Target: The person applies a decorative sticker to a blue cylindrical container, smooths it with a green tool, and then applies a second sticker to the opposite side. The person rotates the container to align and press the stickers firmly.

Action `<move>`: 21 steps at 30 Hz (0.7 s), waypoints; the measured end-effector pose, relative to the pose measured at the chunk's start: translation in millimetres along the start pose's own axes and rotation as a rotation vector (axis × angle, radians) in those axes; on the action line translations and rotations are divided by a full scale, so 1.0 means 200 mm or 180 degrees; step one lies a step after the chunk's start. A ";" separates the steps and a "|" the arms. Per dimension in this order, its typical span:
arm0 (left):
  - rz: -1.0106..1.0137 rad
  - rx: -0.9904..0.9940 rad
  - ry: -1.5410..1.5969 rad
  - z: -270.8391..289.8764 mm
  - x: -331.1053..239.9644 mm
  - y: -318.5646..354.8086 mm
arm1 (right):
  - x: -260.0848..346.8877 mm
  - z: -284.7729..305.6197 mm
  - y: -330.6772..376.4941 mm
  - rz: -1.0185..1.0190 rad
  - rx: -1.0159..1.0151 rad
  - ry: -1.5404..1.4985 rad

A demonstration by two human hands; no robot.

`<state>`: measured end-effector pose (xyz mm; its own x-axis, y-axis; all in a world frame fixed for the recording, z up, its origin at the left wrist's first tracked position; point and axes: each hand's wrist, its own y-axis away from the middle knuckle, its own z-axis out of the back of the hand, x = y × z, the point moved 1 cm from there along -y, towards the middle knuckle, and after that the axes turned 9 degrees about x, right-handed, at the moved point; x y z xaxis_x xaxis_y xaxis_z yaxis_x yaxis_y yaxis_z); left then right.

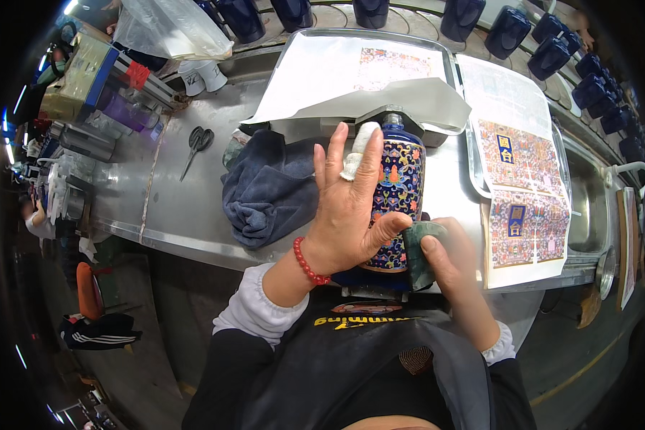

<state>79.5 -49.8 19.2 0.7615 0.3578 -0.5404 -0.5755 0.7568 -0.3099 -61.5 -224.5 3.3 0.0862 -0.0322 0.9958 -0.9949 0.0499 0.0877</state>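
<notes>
A dark blue bottle (403, 168) with a colourful floral pattern lies in front of me, its neck pointing away, held by a dark stand (416, 129) at the far end. My left hand (347, 208) is over the bottle's left side with fingers spread; one finger has a white wrap (360, 147). Whether its palm presses on the bottle I cannot tell. At the bottle's lower right, my right hand (453, 259) grips a dark green, flat, flexible-looking pad (418, 259), thumb on its face. A crumpled dark blue cloth (269, 190) lies left of the bottle.
Scissors (197, 147) lie on the metal table (175, 190). Patterned decal sheets (527, 215) are stacked at right, beside a sink (588, 190). Behind the bottle, a metal tray (315, 36) bears white paper (294, 89). Several blue bottles (509, 32) line the far conveyor.
</notes>
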 end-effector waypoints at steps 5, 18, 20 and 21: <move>0.0009 -0.0300 0.0218 0.02 0.04 0.00 | 0.15 0.05 -0.05 0.0483 -0.0050 0.0998; 0.0142 -0.0364 -0.0047 0.01 0.09 0.02 | 0.33 0.11 -0.47 0.1953 0.0430 0.4032; 0.0141 -0.0345 -0.0072 0.01 0.10 0.02 | 0.34 0.10 -0.47 0.1937 0.0444 0.4035; 0.0116 -0.0347 -0.0102 0.01 0.10 0.02 | 0.35 0.09 -0.48 0.1931 0.0449 0.4031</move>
<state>93.5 -39.0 9.1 0.7476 0.4027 -0.5281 -0.6307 0.6797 -0.3746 38.2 -249.9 63.2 -0.4383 0.8679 0.2338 -0.8841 -0.3695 -0.2859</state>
